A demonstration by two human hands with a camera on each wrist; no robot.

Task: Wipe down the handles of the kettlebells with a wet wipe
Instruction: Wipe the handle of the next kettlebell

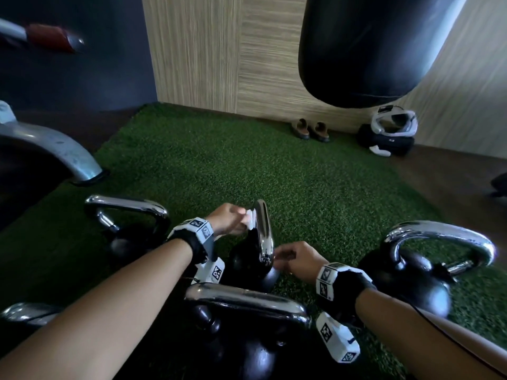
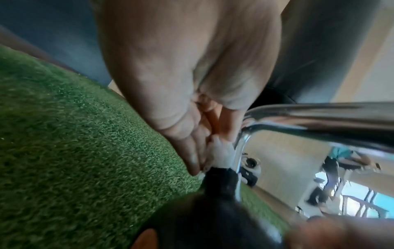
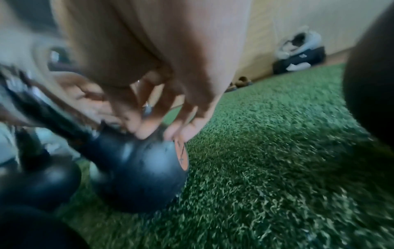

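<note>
My right wrist view is blurred. My left hand (image 1: 229, 219) pinches the wet wipe (image 1: 250, 219) against the middle kettlebell's handle (image 1: 264, 231); my right hand's (image 1: 296, 259) spread fingertips (image 3: 147, 131) touch its black body (image 3: 136, 168).

Cut off at the near-left edge: a kettlebell (image 1: 24, 314); blurred in the right wrist view: right-hand fingers (image 3: 147, 129) and chrome handle (image 3: 32, 101); half hidden behind left-hand fingers (image 2: 192, 151): wet wipe (image 2: 221, 151).

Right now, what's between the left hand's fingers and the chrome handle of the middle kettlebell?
The white wet wipe: the left hand pinches it against the chrome handle. No bare gap there. Clearest in the left wrist view, also in the head view.
</note>
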